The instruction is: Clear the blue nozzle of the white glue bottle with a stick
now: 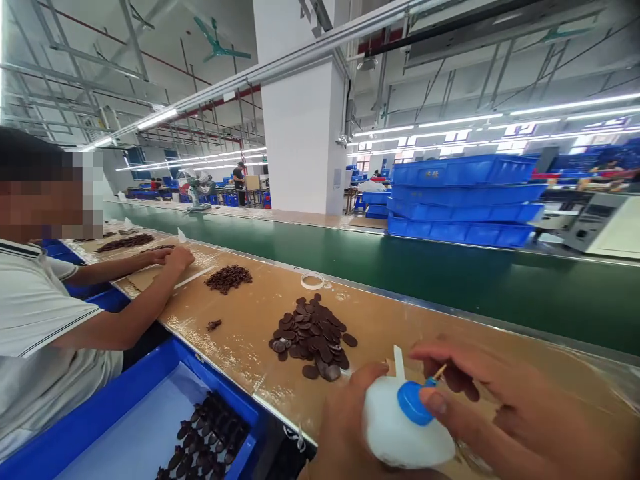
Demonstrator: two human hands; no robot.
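My left hand (345, 420) is wrapped around a white plastic bottle (400, 433) with a blue cap (415, 403), tilted over the near end of the bench. At the cap's blue tip, the thumb and fingers of my right hand (480, 400) close around a thin wooden stick (440, 372). Whether the stick sits inside the tip I cannot tell. A narrow white strip (399, 362) shows behind the bottle. Just beyond my left hand lies a loose pile of dark brown oval pieces (315, 333).
A roll of tape (313, 281) and a heap of small brown pieces (229, 279) lie on the cardboard-covered bench (400, 320). A blue tray (150, 407) holds dark parts at lower left. A co-worker (50, 287) sits left. Beyond runs a green conveyor (350, 250) with stacked blue crates (463, 200).
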